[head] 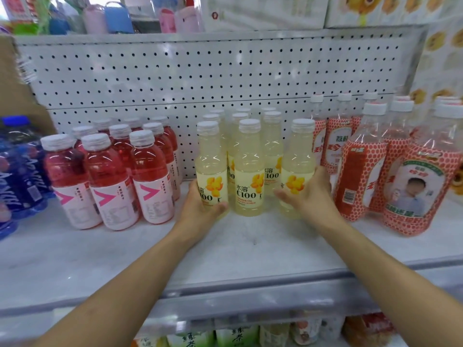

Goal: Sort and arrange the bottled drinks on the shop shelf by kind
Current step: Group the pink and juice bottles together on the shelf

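Pale yellow C100 bottles stand in a block at the middle of the white shelf. My left hand grips the front left yellow bottle near its base. My right hand wraps the front right yellow bottle. Between them stands another front yellow bottle, touched by neither hand. Red drink bottles with pink labels form a group to the left. Red-and-white patterned bottles stand to the right.
Blue bottles sit at the far left edge. A pegboard back panel closes the shelf behind. Cartons and coloured containers fill the shelf above. Green tea bottles show on the shelf below.
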Action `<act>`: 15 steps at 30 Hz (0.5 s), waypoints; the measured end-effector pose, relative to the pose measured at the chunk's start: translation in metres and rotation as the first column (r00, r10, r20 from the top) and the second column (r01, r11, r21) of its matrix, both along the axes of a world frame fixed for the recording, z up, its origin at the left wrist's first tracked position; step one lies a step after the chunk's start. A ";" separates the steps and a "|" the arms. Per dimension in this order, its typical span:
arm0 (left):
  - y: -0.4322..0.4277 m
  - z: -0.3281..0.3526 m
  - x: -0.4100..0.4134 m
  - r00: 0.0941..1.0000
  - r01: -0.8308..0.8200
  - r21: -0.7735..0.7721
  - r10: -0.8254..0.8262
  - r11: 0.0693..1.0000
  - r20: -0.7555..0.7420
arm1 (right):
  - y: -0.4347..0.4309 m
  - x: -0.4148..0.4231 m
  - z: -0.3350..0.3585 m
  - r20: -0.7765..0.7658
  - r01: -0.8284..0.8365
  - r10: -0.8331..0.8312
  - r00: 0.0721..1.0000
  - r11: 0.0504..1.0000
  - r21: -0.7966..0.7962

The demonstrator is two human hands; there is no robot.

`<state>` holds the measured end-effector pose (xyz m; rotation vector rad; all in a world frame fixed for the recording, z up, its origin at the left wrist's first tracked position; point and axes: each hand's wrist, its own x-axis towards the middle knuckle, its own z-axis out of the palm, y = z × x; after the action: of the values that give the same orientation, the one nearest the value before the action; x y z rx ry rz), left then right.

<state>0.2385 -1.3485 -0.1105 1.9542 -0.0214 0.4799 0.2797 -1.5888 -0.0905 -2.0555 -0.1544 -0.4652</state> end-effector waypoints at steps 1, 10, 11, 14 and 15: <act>0.000 0.000 0.001 1.000 0.005 -0.004 -0.005 1.000 0.000 | 0.001 0.000 -0.004 -0.030 -0.025 0.026 0.999 0.999 0.021; 0.001 -0.004 0.006 0.999 0.034 -0.009 -0.034 0.999 -0.024 | 0.006 0.004 -0.008 -0.063 -0.188 0.195 0.979 0.977 0.102; 0.001 -0.004 0.006 0.999 0.035 -0.013 -0.036 0.999 -0.032 | 0.006 0.002 -0.007 -0.062 -0.190 0.196 0.979 0.977 0.095; 0.002 0.002 0.001 0.999 0.007 -0.041 -0.008 0.999 -0.036 | 0.007 -0.007 -0.002 -0.064 -0.201 0.211 0.975 0.971 0.126; 0.002 0.005 -0.002 0.999 -0.035 -0.015 0.035 0.999 -0.004 | 0.006 -0.012 0.002 -0.057 -0.188 0.196 0.979 0.975 0.119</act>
<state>0.2367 -1.3468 -0.1052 1.9434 0.0195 0.4979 0.2679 -1.5825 -0.0889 -1.9204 -0.2776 -0.2774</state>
